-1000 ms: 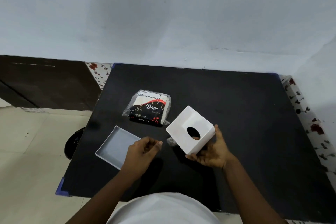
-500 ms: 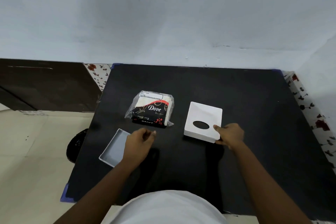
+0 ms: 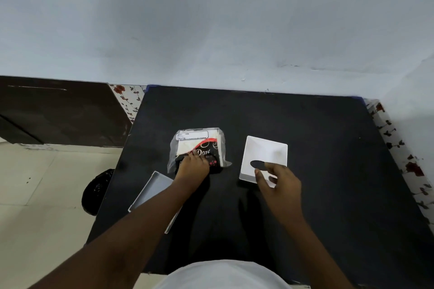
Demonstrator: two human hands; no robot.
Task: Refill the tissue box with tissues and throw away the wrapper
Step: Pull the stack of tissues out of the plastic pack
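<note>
Near the bench's (image 3: pixel 328 171) middle, our left hand (image 3: pixel 193 166) presses curled fingers on the clear-plastic Dove tissue pack (image 3: pixel 199 145). Our right hand (image 3: pixel 279 180) hovers, fingers apart, over the white square tissue-box cover (image 3: pixel 265 152); the grey box tray (image 3: pixel 152 190) sits by the left edge.

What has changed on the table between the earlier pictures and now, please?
The white box cover, held tilted above the table a second ago, now lies flat on the black table, and the right hand has let it go, hovering open over its near edge. The left hand has reached forward onto the tissue pack. The pack and the grey tray stayed where they were.
</note>
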